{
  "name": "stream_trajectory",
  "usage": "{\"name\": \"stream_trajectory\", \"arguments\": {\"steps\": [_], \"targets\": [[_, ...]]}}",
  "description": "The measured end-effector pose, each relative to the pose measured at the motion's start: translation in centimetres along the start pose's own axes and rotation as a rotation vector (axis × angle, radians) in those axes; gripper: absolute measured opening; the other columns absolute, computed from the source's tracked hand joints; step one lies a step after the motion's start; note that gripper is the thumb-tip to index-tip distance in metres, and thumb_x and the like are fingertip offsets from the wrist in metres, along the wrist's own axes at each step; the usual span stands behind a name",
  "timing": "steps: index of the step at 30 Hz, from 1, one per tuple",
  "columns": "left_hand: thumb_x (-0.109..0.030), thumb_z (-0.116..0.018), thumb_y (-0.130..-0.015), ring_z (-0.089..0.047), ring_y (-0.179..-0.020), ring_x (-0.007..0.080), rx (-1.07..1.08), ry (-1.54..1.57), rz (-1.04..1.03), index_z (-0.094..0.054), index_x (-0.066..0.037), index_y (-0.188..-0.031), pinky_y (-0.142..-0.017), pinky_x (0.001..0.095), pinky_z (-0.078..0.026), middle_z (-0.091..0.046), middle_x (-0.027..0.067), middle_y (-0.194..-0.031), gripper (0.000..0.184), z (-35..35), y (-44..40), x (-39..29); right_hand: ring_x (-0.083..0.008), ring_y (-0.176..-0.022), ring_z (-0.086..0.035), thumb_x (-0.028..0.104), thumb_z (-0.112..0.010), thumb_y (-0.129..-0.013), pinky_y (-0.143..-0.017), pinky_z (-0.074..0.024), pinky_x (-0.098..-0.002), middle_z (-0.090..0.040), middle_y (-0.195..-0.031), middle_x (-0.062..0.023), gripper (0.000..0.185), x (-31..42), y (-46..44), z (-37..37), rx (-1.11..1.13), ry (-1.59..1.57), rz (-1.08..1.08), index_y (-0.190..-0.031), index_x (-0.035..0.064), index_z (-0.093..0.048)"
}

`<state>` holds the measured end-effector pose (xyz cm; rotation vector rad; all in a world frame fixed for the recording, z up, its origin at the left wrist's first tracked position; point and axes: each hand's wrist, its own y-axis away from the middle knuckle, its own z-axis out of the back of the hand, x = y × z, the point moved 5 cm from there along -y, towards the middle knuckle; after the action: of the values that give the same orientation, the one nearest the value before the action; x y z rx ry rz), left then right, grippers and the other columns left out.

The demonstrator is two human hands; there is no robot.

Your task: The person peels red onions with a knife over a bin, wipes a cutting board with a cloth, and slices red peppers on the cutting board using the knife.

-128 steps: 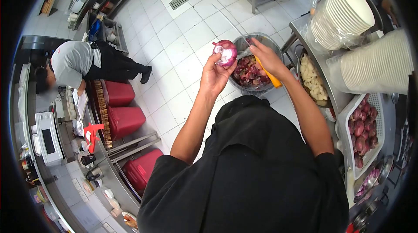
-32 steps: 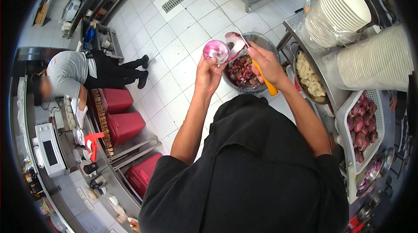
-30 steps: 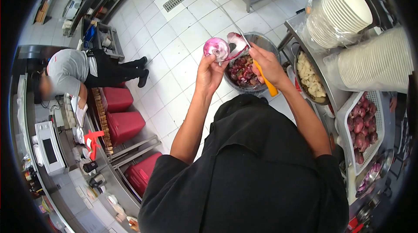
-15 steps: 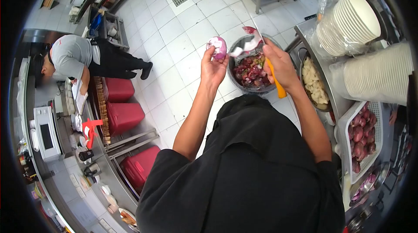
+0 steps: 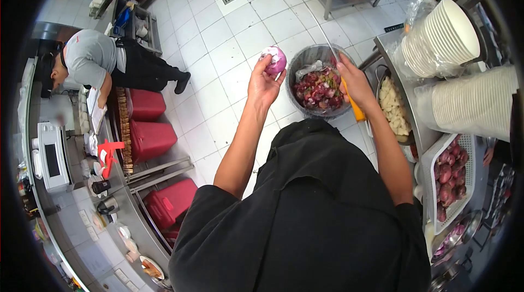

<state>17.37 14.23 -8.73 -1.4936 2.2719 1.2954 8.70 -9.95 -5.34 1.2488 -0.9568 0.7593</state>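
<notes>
My left hand (image 5: 265, 81) holds a partly peeled purple-and-white onion (image 5: 274, 61) between thumb and fingers, left of the bin. My right hand (image 5: 356, 84) is closed round the orange handle of a knife (image 5: 326, 32), its long thin blade pointing up and away over the bin's right side. Below and between the hands stands a round bin (image 5: 295, 60) lined with clear plastic. Dark red onion skins and scraps (image 5: 319, 91) lie in it. A white perforated basket (image 5: 470, 183) of unpeeled red onions (image 5: 450, 174) is at the right.
A pot of pale peeled pieces (image 5: 394, 107) sits right of my right hand. Stacks of white tubs (image 5: 436, 35) stand on the steel counter (image 5: 394, 46). At the left, another person (image 5: 90, 60) bends over a counter near red bins (image 5: 154, 140). A bowl of peeled onions (image 5: 464, 232) is lower right.
The strip of skin between onion and knife is gone from there. My right hand has moved slightly right with the knife, away from the onion. The whole view has shifted a little.
</notes>
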Motion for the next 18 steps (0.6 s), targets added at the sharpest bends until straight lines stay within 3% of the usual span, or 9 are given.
{"name": "stream_trajectory", "arguments": {"steps": [5,8,9,11,12,13,14,18], "targets": [[-0.017,-0.069,-0.089,-0.062,-0.103,0.0231,0.119,-0.098,0.073,-0.058,-0.011,-0.116,-0.097,0.046,-0.047,-0.064,0.0085,-0.112,0.03,0.0,0.0,-0.1,-0.0076,-0.05,-0.043,0.038,-0.053,-0.101,-0.041,-0.0373,-0.0249,-0.044,-0.064,0.0013,0.06,-0.3,1.0,-0.9,-0.017,-0.041,-0.027,-0.152,0.0125,-0.037],[-0.016,-0.067,-0.09,-0.063,-0.104,0.0263,0.133,-0.119,0.09,-0.058,-0.009,-0.114,-0.098,0.0449,-0.048,-0.064,0.0103,-0.113,0.026,-0.2,-0.2,0.1,-0.0066,-0.051,-0.043,0.039,-0.054,-0.1,-0.04,-0.0366,-0.0237,-0.046,-0.066,0.0009,0.061,-0.8,1.6,-1.0,-0.079,0.125,-0.033,-0.152,0.0117,-0.038],[-0.016,-0.066,-0.091,-0.063,-0.104,0.0275,0.138,-0.125,0.103,-0.058,-0.008,-0.113,-0.099,0.0446,-0.048,-0.065,0.011,-0.114,0.025,-0.1,-0.2,0.1,-0.0132,-0.057,-0.055,0.039,-0.055,-0.099,-0.048,-0.0465,-0.0302,-0.056,-0.071,-0.0035,0.062,-1.3,1.7,-0.8,-0.066,0.216,-0.068,-0.15,0.0082,-0.039],[-0.014,-0.064,-0.092,-0.063,-0.107,0.0295,0.171,-0.12,0.15,-0.058,-0.007,-0.11,-0.101,0.0457,-0.048,-0.065,0.0127,-0.114,0.02,0.8,-0.5,0.2,-0.0269,-0.077,-0.067,0.04,-0.056,-0.097,-0.069,-0.0537,-0.0402,-0.066,-0.087,-0.0119,0.058,-5.4,0.8,-0.1,-0.271,0.549,0.46,-0.144,0.0068,-0.044],[-0.013,-0.062,-0.093,-0.062,-0.111,0.0298,0.233,-0.074,0.21,-0.059,-0.006,-0.112,-0.103,0.0457,-0.047,-0.065,0.0144,-0.116,0.021,1.8,-1.8,0.8,-0.0377,-0.099,-0.066,0.041,-0.057,-0.095,-0.086,-0.0504,-0.0455,-0.067,-0.104,-0.0198,0.052,-3.9,3.3,-0.7,-0.156,0.423,0.066,-0.134,0.0074,-0.05],[-0.013,-0.061,-0.094,-0.062,-0.112,0.03,0.312,-0.105,0.232,-0.059,-0.004,-0.116,-0.103,0.0446,-0.047,-0.065,0.0153,-0.119,0.025,1.6,-1.4,0.8,-0.0414,-0.099,-0.064,0.044,-0.059,-0.094,-0.085,-0.05,-0.0472,-0.066,-0.105,-0.0247,0.049,-5.4,4.1,-0.5,-0.317,0.506,0.221,-0.128,0.0102,-0.052],[-0.012,-0.06,-0.094,-0.062,-0.112,0.0303,0.276,-0.114,0.284,-0.058,-0.001,-0.12,-0.103,0.0435,-0.047,-0.065,0.0164,-0.119,0.028,2.4,-1.9,1.3,-0.0437,-0.096,-0.064,0.046,-0.058,-0.093,-0.083,-0.0501,-0.0499,-0.067,-0.101,-0.025,0.05,-7.5,4.5,0.0,-0.294,0.615,-0.009,-0.129,0.0114,-0.05],[-0.009,-0.06,-0.092,-0.064,-0.105,0.0272,0.225,-0.208,0.51,-0.057,-0.001,-0.119,-0.094,0.0415,-0.053,-0.065,0.0144,-0.115,0.027,5.4,-3.6,5.3,-0.0421,-0.094,-0.065,0.044,-0.059,-0.092,-0.081,-0.0501,-0.0514,-0.068,-0.099,-0.0215,0.046,-13.3,10.3,0.8,-0.279,0.632,-0.186,-0.122,0.0108,-0.053]]}}
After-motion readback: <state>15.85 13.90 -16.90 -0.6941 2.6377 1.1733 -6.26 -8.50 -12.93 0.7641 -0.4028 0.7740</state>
